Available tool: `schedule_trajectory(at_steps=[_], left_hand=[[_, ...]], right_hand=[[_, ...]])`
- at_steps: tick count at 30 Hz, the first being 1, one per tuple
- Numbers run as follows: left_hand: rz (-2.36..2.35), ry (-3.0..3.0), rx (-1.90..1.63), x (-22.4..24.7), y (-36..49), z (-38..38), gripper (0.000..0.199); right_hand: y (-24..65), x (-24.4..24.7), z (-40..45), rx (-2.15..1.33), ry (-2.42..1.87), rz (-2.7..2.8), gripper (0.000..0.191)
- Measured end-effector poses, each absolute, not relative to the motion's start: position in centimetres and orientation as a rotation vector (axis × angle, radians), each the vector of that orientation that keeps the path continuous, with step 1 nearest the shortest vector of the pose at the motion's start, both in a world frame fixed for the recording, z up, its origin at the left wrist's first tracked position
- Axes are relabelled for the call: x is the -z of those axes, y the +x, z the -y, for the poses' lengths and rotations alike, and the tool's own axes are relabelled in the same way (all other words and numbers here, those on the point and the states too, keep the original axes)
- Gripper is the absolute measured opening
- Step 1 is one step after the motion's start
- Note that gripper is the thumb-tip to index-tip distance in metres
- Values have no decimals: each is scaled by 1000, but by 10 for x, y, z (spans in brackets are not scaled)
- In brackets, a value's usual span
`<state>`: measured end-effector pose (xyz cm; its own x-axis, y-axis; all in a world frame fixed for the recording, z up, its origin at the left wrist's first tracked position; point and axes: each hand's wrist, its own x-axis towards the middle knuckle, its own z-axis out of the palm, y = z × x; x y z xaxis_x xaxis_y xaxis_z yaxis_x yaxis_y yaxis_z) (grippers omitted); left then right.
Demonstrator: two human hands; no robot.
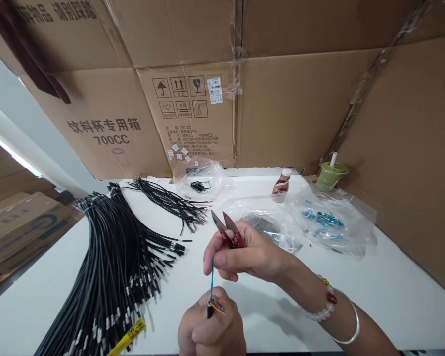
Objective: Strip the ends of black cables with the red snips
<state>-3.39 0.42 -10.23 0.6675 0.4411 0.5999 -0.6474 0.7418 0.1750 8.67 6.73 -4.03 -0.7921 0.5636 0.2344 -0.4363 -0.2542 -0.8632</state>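
Head view shows the right hand closed around a pair of red-handled snips, blades parted and pointing up and left, with thumb and forefinger also pinching the top of a thin blue wire. Left hand is fisted at the bottom edge, gripping a black cable end from which the blue wire and several short coloured strands emerge; the blue wire runs taut upward between the two hands. To the left, a large bundle of black cables lies on the white table, with a yellow tag at its lower end. A smaller bundle lies behind it. Clear plastic bags hold small blue pieces; another bag holds dark parts, not identifiable. A brown bottle and a green cup stand by the cardboard wall. Left forearm is cut off by the frame. Bracelets sit on the right wrist.
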Motion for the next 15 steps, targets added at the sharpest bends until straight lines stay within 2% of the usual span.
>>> schedule_trajectory(at_steps=[6,10,15], left_hand=[[532,366,-599,111,-31,-5,60],[358,373,-679,99,-33,-1,62],[-478,567,-991,81,-40,6,60]], right_hand=[[80,44,-62,-2075,-121,1347,11],[78,45,-63,-1959,-189,1311,12],[93,43,-65,-1694,-440,1309,23]])
